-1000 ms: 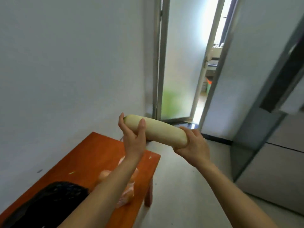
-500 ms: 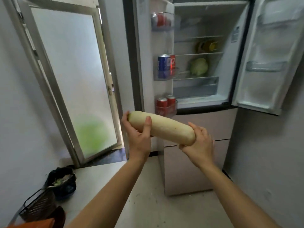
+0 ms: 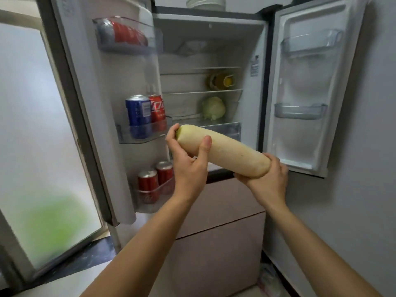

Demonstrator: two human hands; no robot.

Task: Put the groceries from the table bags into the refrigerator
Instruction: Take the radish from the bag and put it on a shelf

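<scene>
Head view: my left hand and right hand clasp a long white radish before the open refrigerator. Its left door bins hold cans: one blue, three upright red. One cabbage sits on a shelf.

frosted glass door, plates, grey wall
</scene>
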